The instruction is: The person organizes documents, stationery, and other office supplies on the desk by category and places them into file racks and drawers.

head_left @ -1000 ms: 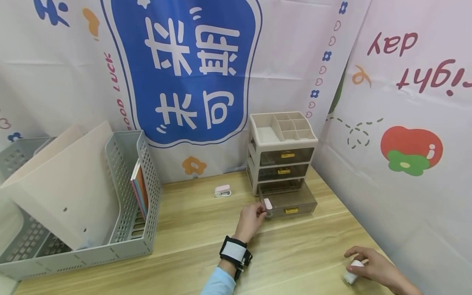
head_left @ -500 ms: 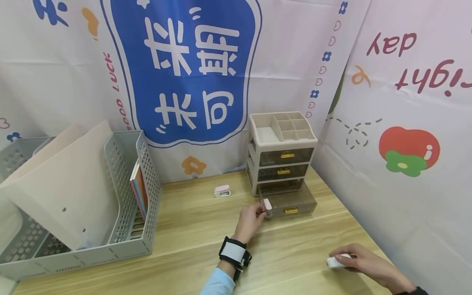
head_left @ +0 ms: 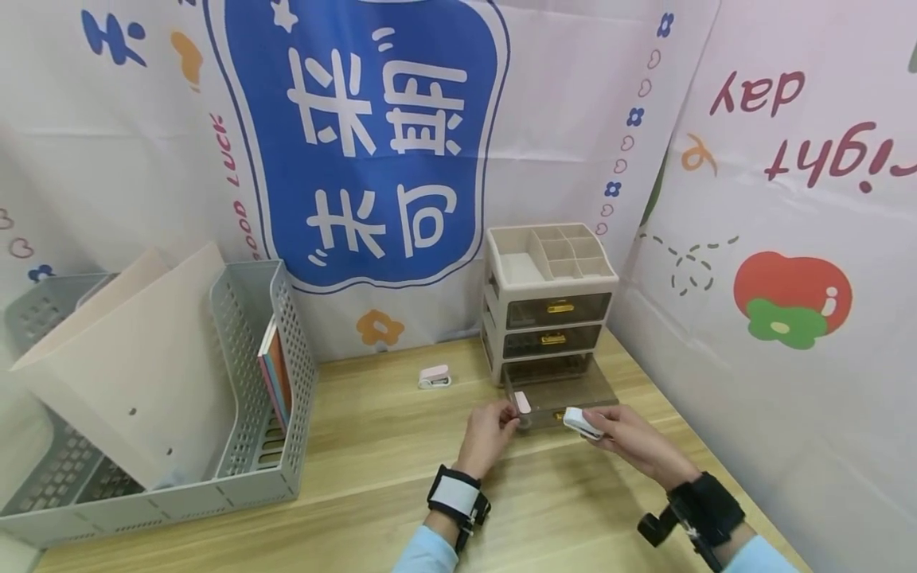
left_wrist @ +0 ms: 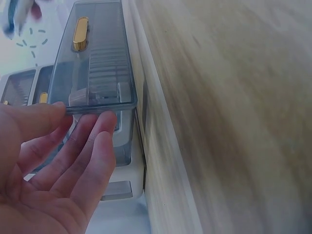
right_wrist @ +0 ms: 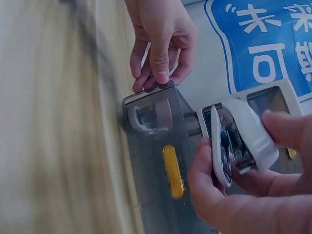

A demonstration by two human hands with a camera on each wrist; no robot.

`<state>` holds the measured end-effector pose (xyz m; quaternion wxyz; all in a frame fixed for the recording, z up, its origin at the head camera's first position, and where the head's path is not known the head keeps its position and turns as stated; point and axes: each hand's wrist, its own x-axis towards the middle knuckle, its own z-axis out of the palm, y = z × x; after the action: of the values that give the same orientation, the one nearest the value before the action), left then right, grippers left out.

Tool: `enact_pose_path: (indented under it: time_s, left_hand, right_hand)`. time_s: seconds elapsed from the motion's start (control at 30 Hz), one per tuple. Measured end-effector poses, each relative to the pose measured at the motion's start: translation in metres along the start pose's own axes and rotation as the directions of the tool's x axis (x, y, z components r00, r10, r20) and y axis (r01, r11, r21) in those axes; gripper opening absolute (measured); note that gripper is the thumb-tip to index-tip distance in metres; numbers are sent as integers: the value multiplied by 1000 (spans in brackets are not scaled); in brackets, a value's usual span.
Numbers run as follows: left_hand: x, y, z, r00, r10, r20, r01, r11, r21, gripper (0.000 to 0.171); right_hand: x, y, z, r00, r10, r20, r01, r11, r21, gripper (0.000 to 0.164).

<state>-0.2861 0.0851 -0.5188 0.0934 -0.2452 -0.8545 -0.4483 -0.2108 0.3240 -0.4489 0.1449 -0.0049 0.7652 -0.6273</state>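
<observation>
My left hand (head_left: 487,436) pinches the left front corner of the bottom drawer (head_left: 573,390), which is pulled out from a small cream drawer unit (head_left: 548,278). In the left wrist view the thumb and fingers meet on the smoky clear drawer wall (left_wrist: 109,44). Inside the drawer, at its left end, lies a small pink-topped stapler (head_left: 522,403). My right hand (head_left: 637,446) holds a white mini stapler (head_left: 582,423) just over the drawer's front edge. The right wrist view has that stapler (right_wrist: 253,131) between thumb and fingers, beside the gold drawer handle (right_wrist: 173,171).
Another pink and white stapler (head_left: 434,376) rests on the wooden table (head_left: 372,446) left of the unit. At far left stands a grey perforated file holder (head_left: 286,469) with cream folders (head_left: 136,374) and thin books (head_left: 275,374). Printed cloth (head_left: 559,103) hangs behind and at right.
My right hand has carried the white stapler from the table's right front up and leftward to the drawer's front. The left hand stays at the drawer corner. The head view has shifted slightly.
</observation>
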Motion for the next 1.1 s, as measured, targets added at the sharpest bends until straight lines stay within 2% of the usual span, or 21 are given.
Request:
enact_pose_path:
  time_s: [0.2,0.37,0.53,0.9,1.1]
  left_hand:
    - [-1,-1,1,1000,4,-13,-4,1000,-7,7]
    - [-1,-2,1,1000,5,-17,-5,1000,4,6]
    - [-1,-1,0,1000,1,-13,-1,1000,20,5]
    - [-1,0,-1,1000,-2,-12,2,999,35,4]
    - [0,-2,1,1000,1,-11,0,999,41,4]
  right_hand:
    - [34,-10,7,999,-10,-45,7,998,-59,51]
    - [51,-18,11,998,9,-57,-14,996,-89,51]
    - [66,-24,14,995,52,-81,-55,998,-31,54]
    - [87,-32,12,996,90,-25,-88,993,85,53]
    - [94,-29,14,997,75,22,-77,995,66,55]
